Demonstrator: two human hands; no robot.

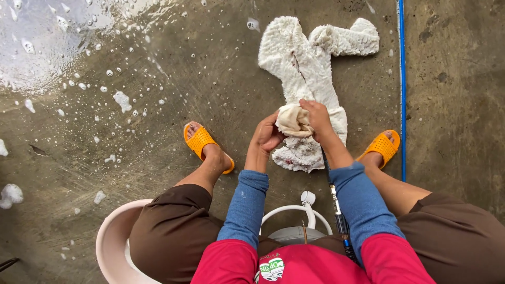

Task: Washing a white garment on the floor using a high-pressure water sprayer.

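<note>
Both hands (268,138) (318,117) cover part of the cloth (305,68). The tub (113,242) runs off the bottom edge, half hidden under a leg. Arms hide the bucket (297,231).

White, nubbly-textured fleece garment (307,63) spread toward 12 o'clock, faint reddish specks along its lower hem. Cream, duller wad of the same cloth (292,121) bunched between the hands. Bright orange perforated sandals, one at 9 o'clock (199,141) and one at 3 o'clock (383,146) of that wad. Denim-blue sleeves (246,205) under red upper sleeves (226,260); dark brown shorts (173,231). Pale pinkish-white plastic basin rim (108,242) at 7 o'clock. Thin blue hose (402,89) running straight at 2 o'clock. Grey-brown wet concrete floor (158,131), dotted with white foam flecks (122,100), silvery sheen at 10 o'clock. White ring and grey disc (297,221) at 6 o'clock.
</note>
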